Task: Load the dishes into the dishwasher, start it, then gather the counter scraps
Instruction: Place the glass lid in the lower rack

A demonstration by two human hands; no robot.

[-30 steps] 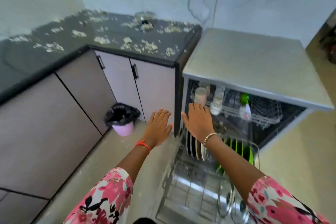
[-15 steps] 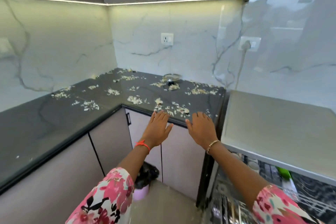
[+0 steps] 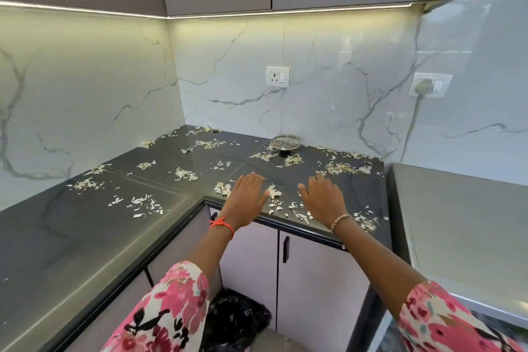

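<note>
Pale scraps (image 3: pixel 185 174) lie scattered in little heaps all over the dark L-shaped counter (image 3: pixel 71 226). My left hand (image 3: pixel 245 197) is stretched flat, palm down, over the counter's front edge, with a small heap of scraps (image 3: pixel 275 191) just right of its fingers. My right hand (image 3: pixel 324 200) is spread flat beside it, over more scraps near the edge. Neither hand holds anything. The grey top of the dishwasher (image 3: pixel 463 226) shows at the right; its inside is almost out of view.
A small steel dish (image 3: pixel 285 142) stands at the back of the counter by the marble wall. A bin lined with a black bag (image 3: pixel 237 320) sits on the floor under the counter corner. Wall cabinets hang overhead. A plug and cable (image 3: pixel 424 86) are at the right wall.
My view has swung up from the open dishwasher to the counter. Both hands have moved from the dishwasher's front up and forward over the counter edge among the scraps.
</note>
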